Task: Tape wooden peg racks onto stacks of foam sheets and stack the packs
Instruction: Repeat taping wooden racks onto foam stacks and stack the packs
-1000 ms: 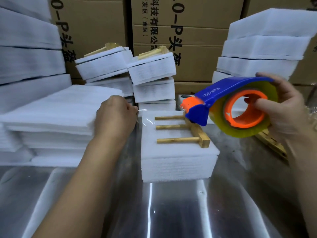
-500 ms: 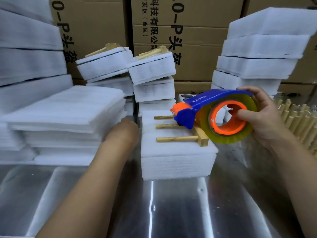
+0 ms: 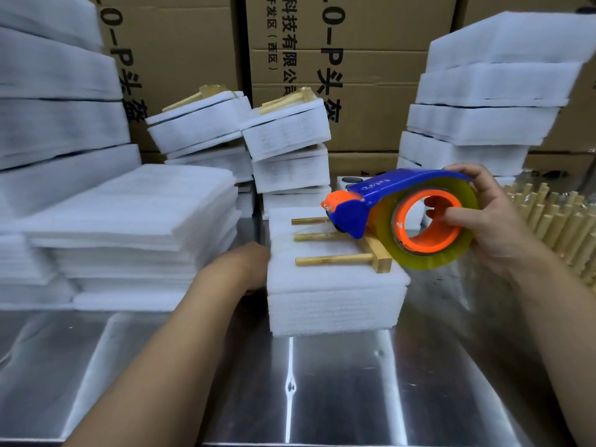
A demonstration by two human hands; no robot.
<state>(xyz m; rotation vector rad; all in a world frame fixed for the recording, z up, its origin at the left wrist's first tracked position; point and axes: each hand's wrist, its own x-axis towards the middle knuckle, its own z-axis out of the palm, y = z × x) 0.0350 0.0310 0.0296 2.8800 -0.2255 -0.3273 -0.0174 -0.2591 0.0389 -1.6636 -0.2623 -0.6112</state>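
The steel table point(image 3: 322, 398) bears a foam stack point(image 3: 335, 304), with a peg rack point(image 3: 332, 260) lying on top. The right hand point(image 3: 503, 227) curls its fingers round a tape dispenser point(image 3: 403, 188) over the rack. The left hand point(image 3: 246, 269) touches the stack's left side, fingers hidden.

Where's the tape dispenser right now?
In the head view, right of centre: the right hand holds the tape dispenser over the wooden peg rack on the foam stack.

Lighting bright and even, from overhead. The steel counter point(image 3: 338, 398) carries streaked glare toward its near edge. Foam stacks point(image 3: 58, 130) at its left edge read washed-out and softly blurred. Wide-angle bowing toward the borders.
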